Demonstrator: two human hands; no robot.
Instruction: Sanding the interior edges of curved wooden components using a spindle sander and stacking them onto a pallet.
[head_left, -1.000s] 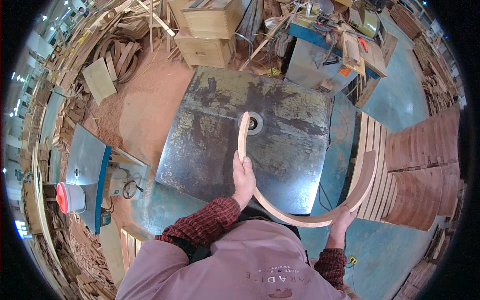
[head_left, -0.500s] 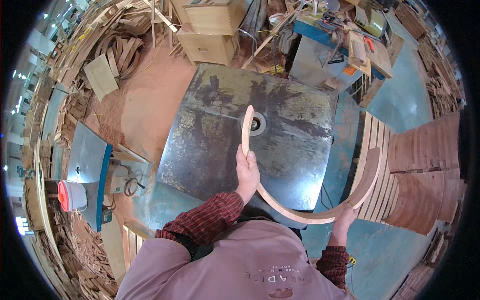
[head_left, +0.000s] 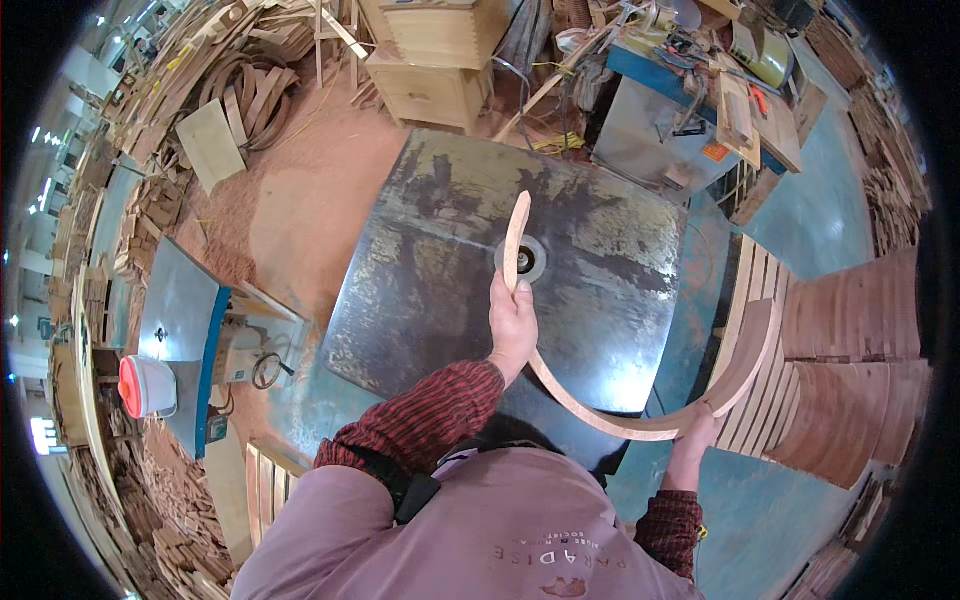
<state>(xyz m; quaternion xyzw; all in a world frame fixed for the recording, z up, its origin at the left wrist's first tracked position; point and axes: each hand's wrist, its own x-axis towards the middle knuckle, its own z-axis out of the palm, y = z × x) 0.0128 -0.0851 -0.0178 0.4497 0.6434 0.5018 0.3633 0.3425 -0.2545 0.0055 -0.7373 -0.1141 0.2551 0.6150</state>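
Note:
A curved strip of light wood (head_left: 572, 400), bent like a large arc, spans both my hands. My left hand (head_left: 513, 318) is closed round it near its far end, over the dark metal machine table (head_left: 430, 300). Beyond that hand, the strip's tip points away from me, beside the round spindle hole (head_left: 522, 260) in the table. My right hand (head_left: 697, 430) grips the strip lower right, off the table's near right corner. From there its broad reddish side curves up past the slatted stack of wood.
Pale slats (head_left: 745, 350) and stacked curved panels (head_left: 840, 310) stand at the right. A blue-edged machine (head_left: 650, 130) with tools is at the far right, a wooden cabinet (head_left: 425, 95) at the back. At left, a white bucket with red lid (head_left: 150, 388) adjoins a smaller metal table (head_left: 180, 300).
The strip's far tip has moved slightly away from me across the table, with my left hand. Both hands keep hold of it. The whole view has shifted a little.

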